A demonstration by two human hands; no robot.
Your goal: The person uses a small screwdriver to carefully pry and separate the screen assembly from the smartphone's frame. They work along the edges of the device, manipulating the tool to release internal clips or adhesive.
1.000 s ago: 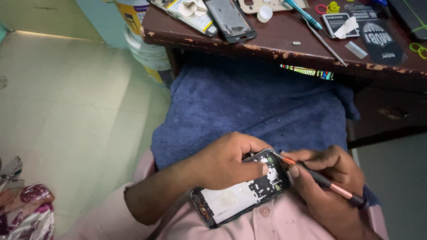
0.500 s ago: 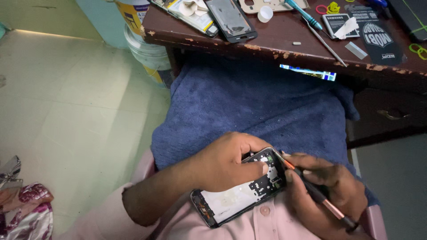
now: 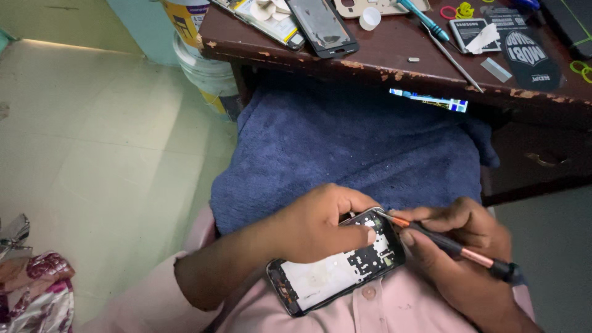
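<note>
My left hand (image 3: pixel 317 225) grips an opened black phone (image 3: pixel 336 265) with its back cover off, the white inner plate and dark circuit parts showing. The phone rests against my pink shirt above a blue towel (image 3: pixel 351 148) on my lap. My right hand (image 3: pixel 459 237) holds a dark, copper-banded screwdriver (image 3: pixel 453 246), its orange tip touching the phone's upper corner.
A worn brown table (image 3: pixel 431 68) stands ahead with a phone screen panel (image 3: pixel 324 24), a battery (image 3: pixel 472 34), a teal-handled tool (image 3: pixel 422 18), tweezers and small parts. White buckets (image 3: pixel 206 68) sit left of it. Patterned cloth (image 3: pixel 31 290) lies on the pale floor.
My right hand has shifted its grip on the screwdriver, its handle rising again after dipping; the tip stays at the phone's upper corner. My left hand keeps the phone still.
</note>
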